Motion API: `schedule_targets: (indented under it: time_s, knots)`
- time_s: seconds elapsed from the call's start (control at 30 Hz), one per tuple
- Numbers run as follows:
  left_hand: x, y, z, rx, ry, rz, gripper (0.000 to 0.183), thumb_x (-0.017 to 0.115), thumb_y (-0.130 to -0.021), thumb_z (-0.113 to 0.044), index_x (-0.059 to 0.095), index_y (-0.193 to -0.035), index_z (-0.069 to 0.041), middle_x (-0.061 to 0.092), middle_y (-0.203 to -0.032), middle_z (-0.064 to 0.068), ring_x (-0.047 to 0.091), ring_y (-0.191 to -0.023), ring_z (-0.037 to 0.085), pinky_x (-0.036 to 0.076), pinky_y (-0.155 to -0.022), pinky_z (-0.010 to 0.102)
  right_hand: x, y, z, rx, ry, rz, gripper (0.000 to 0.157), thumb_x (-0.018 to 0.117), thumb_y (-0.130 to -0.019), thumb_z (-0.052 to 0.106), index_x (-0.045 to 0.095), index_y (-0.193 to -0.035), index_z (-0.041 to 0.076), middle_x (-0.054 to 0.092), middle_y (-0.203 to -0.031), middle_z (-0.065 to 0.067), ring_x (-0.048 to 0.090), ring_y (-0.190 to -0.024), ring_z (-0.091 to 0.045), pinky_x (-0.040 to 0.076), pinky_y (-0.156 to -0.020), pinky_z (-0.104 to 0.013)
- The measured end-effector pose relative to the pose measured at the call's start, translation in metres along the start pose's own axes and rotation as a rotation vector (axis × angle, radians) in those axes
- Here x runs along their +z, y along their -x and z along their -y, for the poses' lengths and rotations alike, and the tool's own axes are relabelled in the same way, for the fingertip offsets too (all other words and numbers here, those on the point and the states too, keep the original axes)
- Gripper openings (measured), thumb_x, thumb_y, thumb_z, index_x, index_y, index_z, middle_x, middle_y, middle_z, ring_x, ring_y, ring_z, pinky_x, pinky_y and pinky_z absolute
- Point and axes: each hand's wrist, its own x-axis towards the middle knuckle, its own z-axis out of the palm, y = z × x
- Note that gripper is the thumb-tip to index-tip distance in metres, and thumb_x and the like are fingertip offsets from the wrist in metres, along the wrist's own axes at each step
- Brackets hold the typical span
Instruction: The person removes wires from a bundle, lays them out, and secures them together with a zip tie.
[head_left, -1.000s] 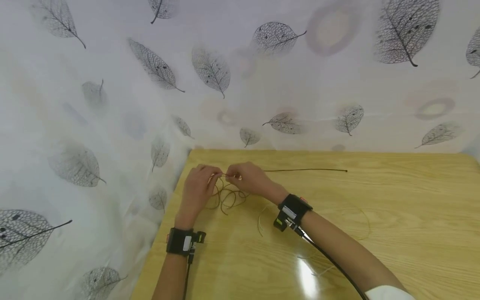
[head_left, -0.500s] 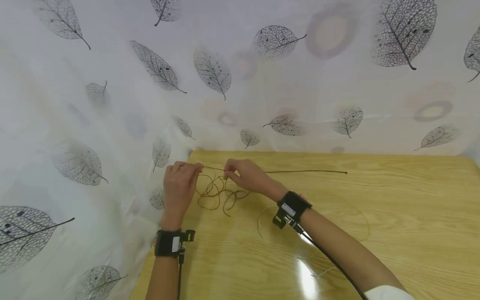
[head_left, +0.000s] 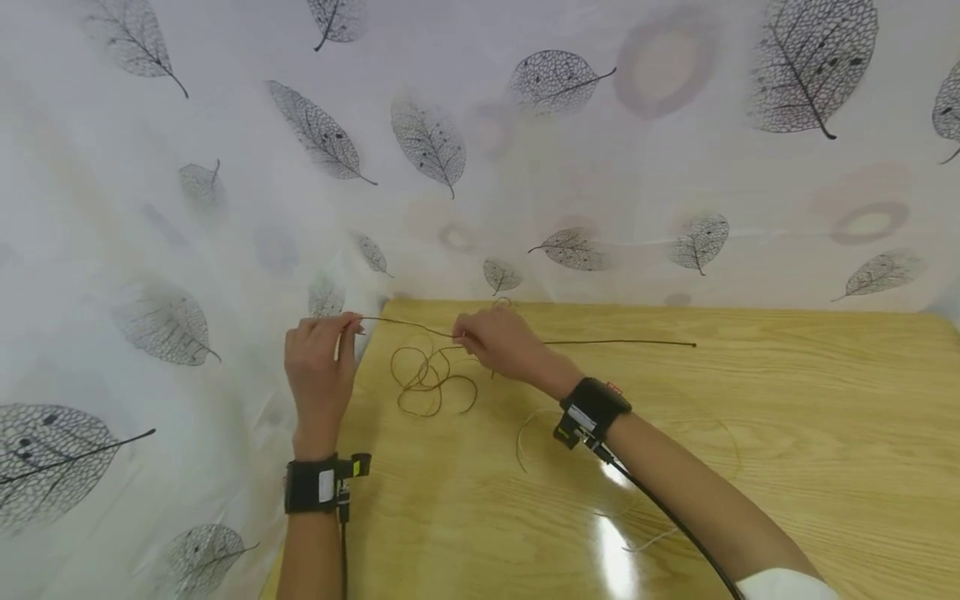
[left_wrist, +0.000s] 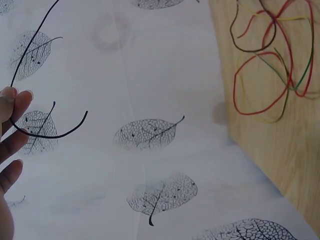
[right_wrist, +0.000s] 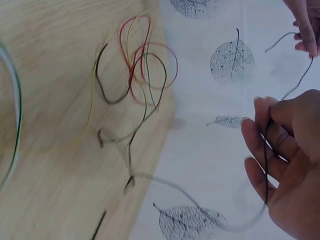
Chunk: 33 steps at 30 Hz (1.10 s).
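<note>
My left hand [head_left: 321,358] pinches a thin black wire [left_wrist: 65,134] between thumb and fingertips near one end. That short end curves free past the fingers in the left wrist view. My right hand [head_left: 501,342] pinches the same wire farther along, and part of it runs across the palm in the right wrist view. Between the hands the wire spans with a slight bend, above the table's back left corner. Below it on the table lies a loose tangle with a red wire [left_wrist: 234,90] and yellow, green and dark strands. A tail of wire hangs blurred below my right hand.
Along the back of the wood-grain table [head_left: 825,400] lies a straight dark wire [head_left: 615,342]. A pale, curved wire [head_left: 518,446] sits near my right wrist, and another pale wire [head_left: 652,540] nearer the front. Leaf-print sheeting [head_left: 465,217] rises behind and at the left.
My left hand has moved left and slightly back, away from the right hand, and a longer stretch of wire now spans between them. The right hand has lifted slightly, and the tangle has shrunk.
</note>
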Motion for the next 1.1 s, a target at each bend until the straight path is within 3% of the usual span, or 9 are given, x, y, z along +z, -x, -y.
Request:
schedule_targets:
  time_s: [0.13,0.4,0.57,0.7,0.87,0.97,1.1]
  knots:
    - [-0.008,0.001,0.009,-0.057,-0.019,-0.034,0.008,0.072,-0.087,-0.004,0.075,-0.093,0.000,0.074,-0.081,0.015,0.059,-0.076,0.034,0.037,-0.061,0.048,-0.015,0.012,-0.020,-0.022,0.104,-0.026,0.014,0.066,-0.094,0.021,0.076,-0.104,0.018,0.075,-0.089,0.007,0.062,-0.083,-0.013,0.043,-0.095,-0.039]
    - [-0.019,-0.001,0.013,-0.109,-0.023,-0.093,0.008,0.071,-0.089,-0.006,0.075,-0.093,0.000,0.075,-0.084,0.015,0.059,-0.075,0.035,0.037,-0.062,0.049,-0.047,0.034,-0.055,-0.029,0.173,-0.146,0.014,0.072,-0.088,0.018,0.079,-0.101,0.018,0.075,-0.090,0.004,0.060,-0.087,-0.018,0.043,-0.092,-0.043]
    - [-0.019,0.002,0.012,-0.129,-0.025,-0.081,0.008,0.073,-0.087,-0.006,0.075,-0.092,0.000,0.075,-0.084,0.015,0.058,-0.074,0.034,0.038,-0.064,0.049,-0.068,0.056,-0.074,-0.005,0.237,-0.156,0.015,0.074,-0.086,0.018,0.079,-0.100,0.019,0.075,-0.088,0.003,0.059,-0.088,-0.020,0.041,-0.093,-0.045]
    - [-0.010,0.012,0.010,-0.111,-0.030,0.026,0.010,0.073,-0.087,-0.009,0.074,-0.093,-0.001,0.075,-0.086,0.014,0.058,-0.077,0.034,0.040,-0.064,0.049,-0.091,0.094,-0.093,0.035,0.277,-0.128,0.016,0.075,-0.085,0.017,0.079,-0.100,0.020,0.075,-0.088,0.004,0.059,-0.088,-0.020,0.039,-0.095,-0.047]
    - [0.012,0.039,0.002,-0.027,0.029,0.230,0.011,0.074,-0.087,-0.013,0.074,-0.094,-0.004,0.072,-0.090,0.012,0.057,-0.083,0.031,0.046,-0.068,0.045,-0.114,0.163,-0.117,0.099,0.295,-0.107,0.017,0.077,-0.082,0.016,0.079,-0.098,0.020,0.073,-0.078,0.007,0.060,-0.080,-0.018,0.039,-0.094,-0.050]
    - [0.027,0.051,-0.011,0.012,0.114,0.337,0.010,0.076,-0.084,-0.013,0.075,-0.093,-0.007,0.069,-0.090,0.009,0.056,-0.084,0.028,0.048,-0.071,0.042,-0.122,0.208,-0.124,0.141,0.305,-0.095,0.020,0.078,-0.079,0.012,0.079,-0.097,0.020,0.070,-0.072,0.010,0.059,-0.076,-0.017,0.040,-0.092,-0.051]
    - [0.049,0.066,-0.030,0.046,0.197,0.462,0.011,0.077,-0.083,-0.016,0.077,-0.092,-0.010,0.060,-0.081,0.003,0.050,-0.075,0.021,0.046,-0.063,0.035,-0.130,0.262,-0.128,0.192,0.323,-0.081,0.021,0.079,-0.077,0.011,0.080,-0.096,0.019,0.068,-0.068,0.012,0.059,-0.073,-0.018,0.041,-0.090,-0.054]
